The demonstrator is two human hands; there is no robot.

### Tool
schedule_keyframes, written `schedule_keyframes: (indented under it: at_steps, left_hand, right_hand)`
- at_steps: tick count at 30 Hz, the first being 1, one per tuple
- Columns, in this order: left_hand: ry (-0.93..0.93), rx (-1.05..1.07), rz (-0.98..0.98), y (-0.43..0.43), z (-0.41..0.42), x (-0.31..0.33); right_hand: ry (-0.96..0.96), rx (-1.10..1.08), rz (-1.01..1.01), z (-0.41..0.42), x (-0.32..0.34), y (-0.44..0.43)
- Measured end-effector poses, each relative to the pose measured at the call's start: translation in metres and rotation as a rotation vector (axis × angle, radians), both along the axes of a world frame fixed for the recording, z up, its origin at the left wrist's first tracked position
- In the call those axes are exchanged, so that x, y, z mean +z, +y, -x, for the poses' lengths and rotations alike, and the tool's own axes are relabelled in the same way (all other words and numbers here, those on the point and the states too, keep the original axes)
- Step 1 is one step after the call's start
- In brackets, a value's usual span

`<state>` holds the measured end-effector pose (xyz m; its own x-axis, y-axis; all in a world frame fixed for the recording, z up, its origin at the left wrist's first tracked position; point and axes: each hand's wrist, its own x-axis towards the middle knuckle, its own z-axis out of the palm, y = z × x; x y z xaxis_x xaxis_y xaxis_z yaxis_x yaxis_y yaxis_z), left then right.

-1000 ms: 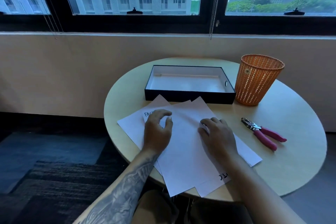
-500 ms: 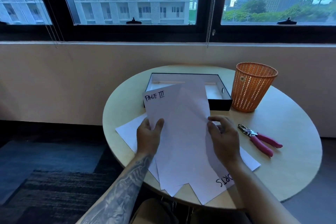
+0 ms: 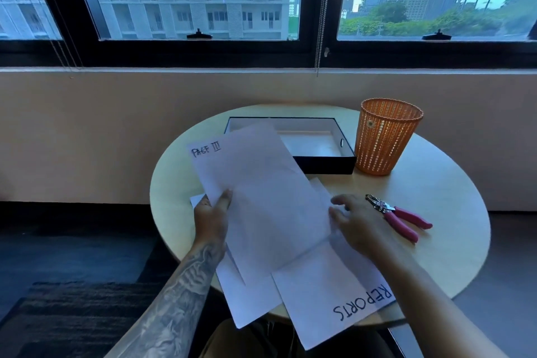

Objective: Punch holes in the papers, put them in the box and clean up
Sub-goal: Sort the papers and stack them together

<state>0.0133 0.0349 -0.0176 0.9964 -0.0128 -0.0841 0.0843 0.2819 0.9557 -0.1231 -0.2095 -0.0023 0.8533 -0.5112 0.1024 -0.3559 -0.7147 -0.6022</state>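
Round and pale, the tabletop (image 3: 436, 241) under the window carries the open black box (image 3: 325, 164), an orange basket (image 3: 386, 136) touching its right end, and the pink-handled hole punch (image 3: 398, 216). Our left hand (image 3: 210, 219) pinches the lifted papers (image 3: 261, 197), marked "PAGE III", thumb on top; our right hand (image 3: 357, 224) rests open-fingered at their right edge, holding nothing, just beside the punch. A sheet marked "REPORTS" (image 3: 334, 299) lies skewed beneath. No holes show yet; we judge squaring all edges first gives aligned holes, since fanned sheets would punch unevenly.
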Motion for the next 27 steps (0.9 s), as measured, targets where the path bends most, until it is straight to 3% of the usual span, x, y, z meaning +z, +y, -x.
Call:
schedule_keyframes:
  at_steps: [3, 7, 13, 16, 19, 23, 27]
  left_hand:
    - [0.029, 0.057, 0.073, -0.001, 0.001, 0.004]
    - [0.033, 0.135, 0.131, -0.002, 0.000, 0.006]
    - [0.041, 0.157, 0.159, -0.001, -0.001, 0.007]
    - [0.064, 0.138, 0.172, -0.003, 0.002, 0.010]
    - [0.054, 0.114, 0.183, -0.002, 0.007, 0.016]
    - [0.079, 0.087, 0.155, 0.001, 0.007, 0.017]
    - [0.060, 0.061, 0.163, 0.001, 0.006, 0.018]
  right_hand:
    - [0.151, 0.051, 0.278, 0.015, -0.014, -0.001]
    - [0.064, 0.002, 0.326, 0.015, -0.014, 0.003]
    - [0.124, -0.034, 0.450, 0.018, -0.004, 0.002]
    - [0.071, 0.148, 0.399, 0.024, -0.002, 0.000]
    - [0.150, 0.389, 0.304, 0.026, -0.001, 0.008]
    - [0.214, 0.302, 0.470, 0.016, 0.004, 0.007]
    - [0.111, 0.390, 0.378, 0.010, 0.004, 0.020]
